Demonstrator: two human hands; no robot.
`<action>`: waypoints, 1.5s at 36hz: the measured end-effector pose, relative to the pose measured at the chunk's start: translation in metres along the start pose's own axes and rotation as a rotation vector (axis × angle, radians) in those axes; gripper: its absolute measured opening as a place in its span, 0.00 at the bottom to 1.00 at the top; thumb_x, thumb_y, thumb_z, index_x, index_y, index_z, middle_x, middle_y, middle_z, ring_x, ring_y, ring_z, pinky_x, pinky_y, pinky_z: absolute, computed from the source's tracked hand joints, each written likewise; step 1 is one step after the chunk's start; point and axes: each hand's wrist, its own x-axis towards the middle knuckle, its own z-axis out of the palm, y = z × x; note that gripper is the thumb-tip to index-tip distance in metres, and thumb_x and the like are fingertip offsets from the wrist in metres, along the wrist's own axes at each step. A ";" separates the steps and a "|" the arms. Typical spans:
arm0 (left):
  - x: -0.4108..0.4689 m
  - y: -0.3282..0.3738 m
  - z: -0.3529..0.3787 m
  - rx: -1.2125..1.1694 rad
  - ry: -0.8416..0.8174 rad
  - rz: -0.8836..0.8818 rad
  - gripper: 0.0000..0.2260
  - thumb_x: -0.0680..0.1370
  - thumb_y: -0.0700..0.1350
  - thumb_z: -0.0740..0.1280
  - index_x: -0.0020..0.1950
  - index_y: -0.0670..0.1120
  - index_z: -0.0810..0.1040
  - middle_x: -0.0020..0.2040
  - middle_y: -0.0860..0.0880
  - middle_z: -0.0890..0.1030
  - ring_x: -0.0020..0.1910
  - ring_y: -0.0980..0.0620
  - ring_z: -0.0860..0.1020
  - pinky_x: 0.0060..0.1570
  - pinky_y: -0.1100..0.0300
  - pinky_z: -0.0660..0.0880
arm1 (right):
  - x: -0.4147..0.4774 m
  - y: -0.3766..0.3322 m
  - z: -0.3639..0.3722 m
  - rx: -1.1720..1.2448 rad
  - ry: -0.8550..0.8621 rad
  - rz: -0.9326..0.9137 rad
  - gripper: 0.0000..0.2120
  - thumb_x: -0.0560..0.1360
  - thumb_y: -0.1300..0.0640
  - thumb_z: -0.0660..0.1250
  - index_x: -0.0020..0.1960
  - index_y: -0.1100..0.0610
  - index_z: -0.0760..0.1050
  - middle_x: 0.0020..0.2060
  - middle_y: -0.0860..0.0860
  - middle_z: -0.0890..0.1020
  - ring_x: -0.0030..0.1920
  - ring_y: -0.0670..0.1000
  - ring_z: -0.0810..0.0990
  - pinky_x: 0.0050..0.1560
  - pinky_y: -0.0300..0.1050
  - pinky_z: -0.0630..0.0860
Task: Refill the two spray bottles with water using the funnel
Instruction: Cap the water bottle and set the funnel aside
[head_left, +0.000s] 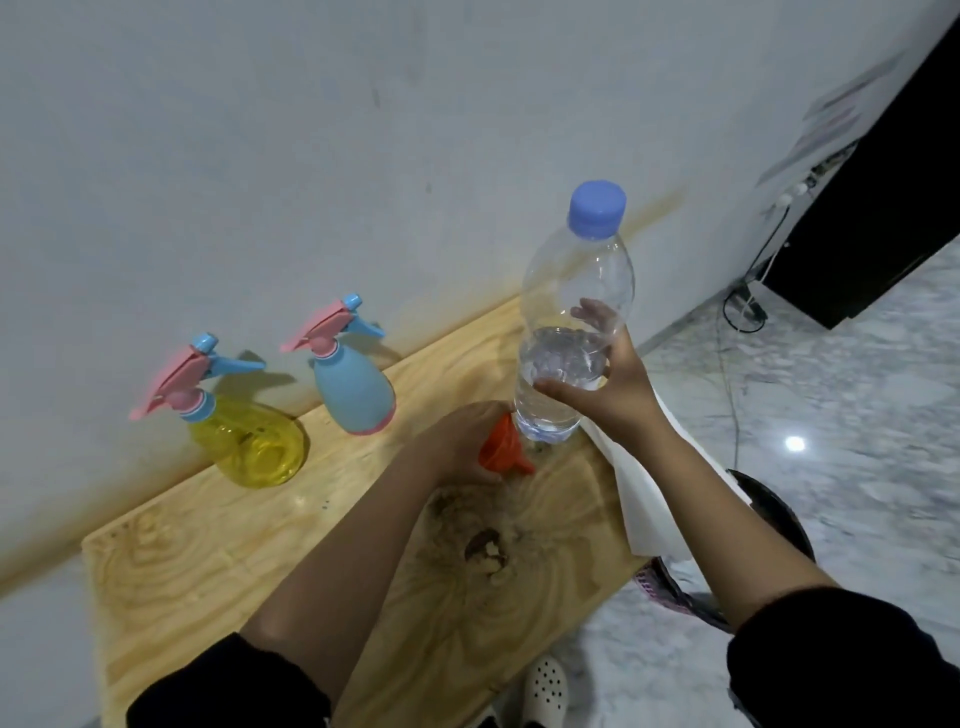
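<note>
A clear water bottle (574, 291) with a blue cap stands upright on the wooden table (218, 540), about a third full. My right hand (608, 382) grips its lower body. Just left of its base lies an orange funnel (501, 447), and my left hand (457, 441) is closed on the funnel's wide end. Two spray bottles stand near the wall with their pink and blue trigger heads screwed on: a yellow see-through one (249, 447) at the left and a pale blue one (353, 389) beside it.
A white wall runs along the table's far edge. A white sheet of paper (649, 499) hangs over the table's right edge. Dark stains (483, 545) mark the wood near the middle. Right of the table are a marble floor, cables and a black cabinet (893, 182).
</note>
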 end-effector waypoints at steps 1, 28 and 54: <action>0.000 0.000 -0.001 0.001 -0.004 0.008 0.40 0.70 0.51 0.75 0.75 0.48 0.56 0.72 0.48 0.64 0.69 0.49 0.65 0.63 0.57 0.66 | 0.000 0.000 0.000 -0.003 0.004 0.006 0.43 0.59 0.58 0.81 0.69 0.54 0.62 0.62 0.44 0.72 0.58 0.30 0.72 0.54 0.25 0.69; -0.010 -0.036 0.010 -0.531 0.582 -0.406 0.32 0.68 0.57 0.74 0.68 0.50 0.67 0.62 0.51 0.67 0.58 0.54 0.69 0.53 0.63 0.68 | 0.042 -0.007 0.023 -0.140 0.223 0.085 0.41 0.55 0.52 0.83 0.63 0.45 0.66 0.52 0.44 0.78 0.54 0.48 0.78 0.55 0.45 0.76; 0.072 -0.042 0.010 -0.659 0.906 -0.739 0.25 0.72 0.57 0.70 0.65 0.48 0.69 0.60 0.49 0.73 0.58 0.50 0.72 0.58 0.57 0.71 | 0.165 0.020 0.037 -0.212 -0.126 -0.061 0.42 0.57 0.46 0.80 0.66 0.47 0.63 0.59 0.47 0.74 0.59 0.49 0.75 0.58 0.55 0.76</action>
